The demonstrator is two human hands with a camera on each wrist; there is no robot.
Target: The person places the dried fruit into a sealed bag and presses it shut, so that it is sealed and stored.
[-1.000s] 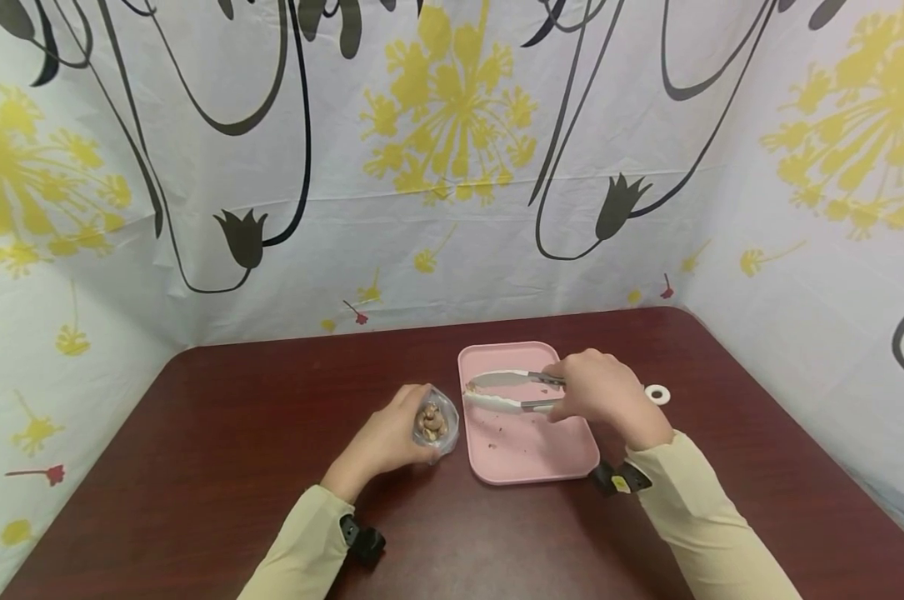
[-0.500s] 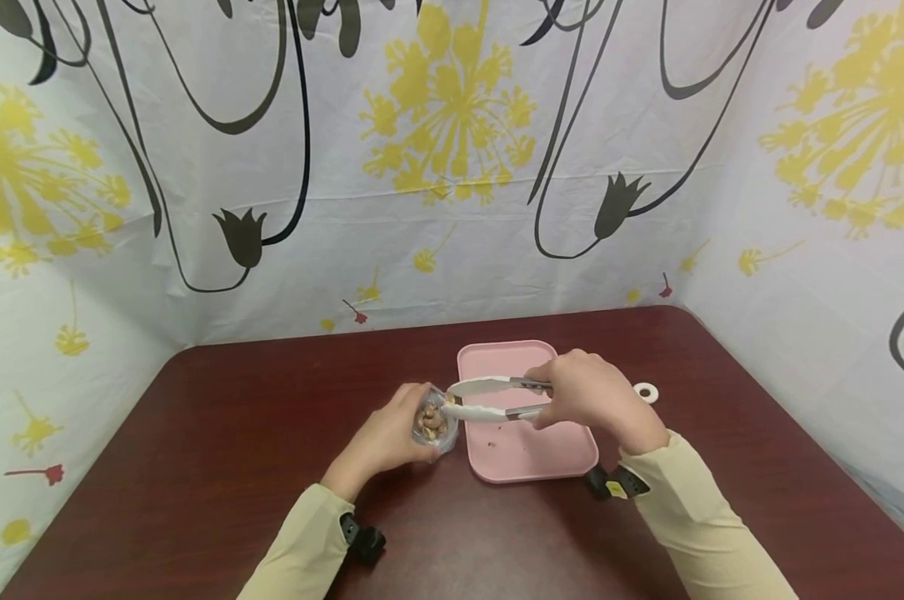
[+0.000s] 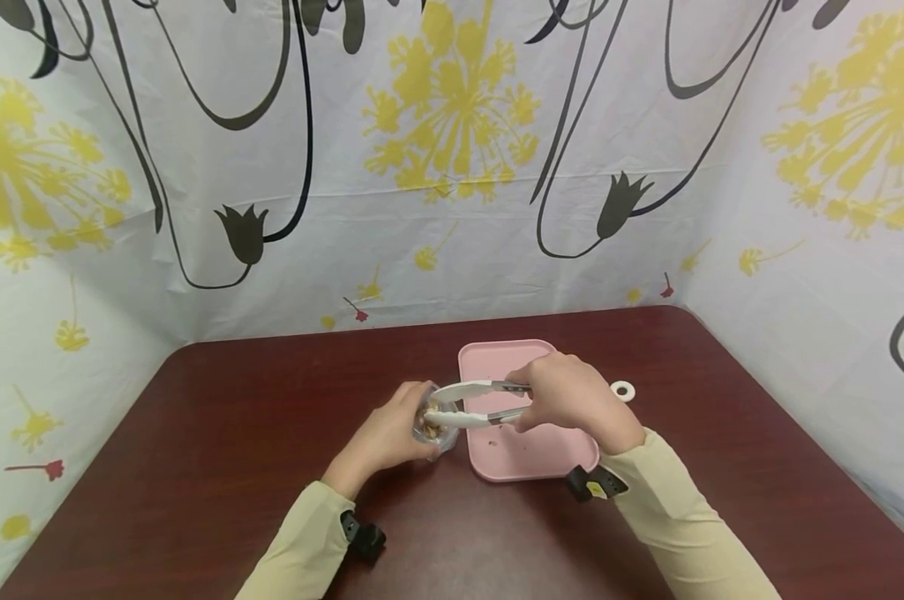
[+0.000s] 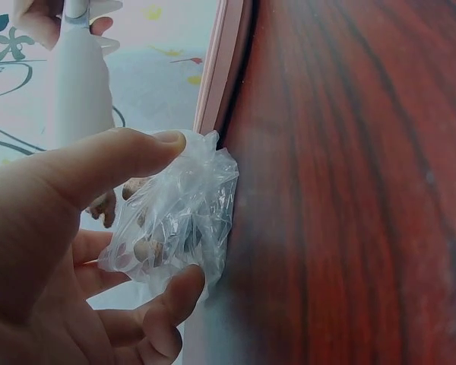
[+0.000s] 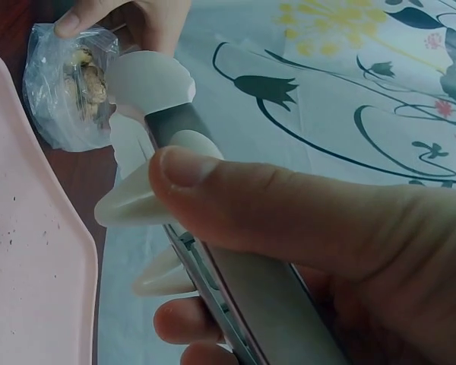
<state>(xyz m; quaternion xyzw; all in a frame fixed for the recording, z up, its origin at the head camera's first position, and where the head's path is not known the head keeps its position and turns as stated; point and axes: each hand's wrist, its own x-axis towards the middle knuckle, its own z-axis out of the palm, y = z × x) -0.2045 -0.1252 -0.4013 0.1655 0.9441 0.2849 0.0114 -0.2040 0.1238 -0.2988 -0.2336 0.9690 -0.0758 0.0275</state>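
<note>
A clear plastic bag (image 4: 178,220) holding brown, lumpy pieces (image 5: 91,84) stands on the table left of the pink tray. Thumb and fingers of the left hand (image 3: 387,429) curl round the bag from its left side. The right hand (image 3: 575,398) grips metal tongs with white tips (image 3: 462,419), which reach left across the tray. In the head view the tips are over the bag's mouth, slightly apart; whether a piece is between them cannot be told. The right wrist view shows the thumb on top of the tongs' handle.
The pink tray (image 3: 530,454) lies flat with small dark crumbs on it. A white ring (image 3: 622,391), seemingly the tongs' end, shows beyond the right hand. A dark red wooden table (image 3: 272,400) lies beneath, with a patterned cloth (image 3: 332,167) behind.
The right hand has moved left with the tongs, from over the tray to the bag's mouth. Half a second ago a piece showed at the tips. The left hand has stayed put.
</note>
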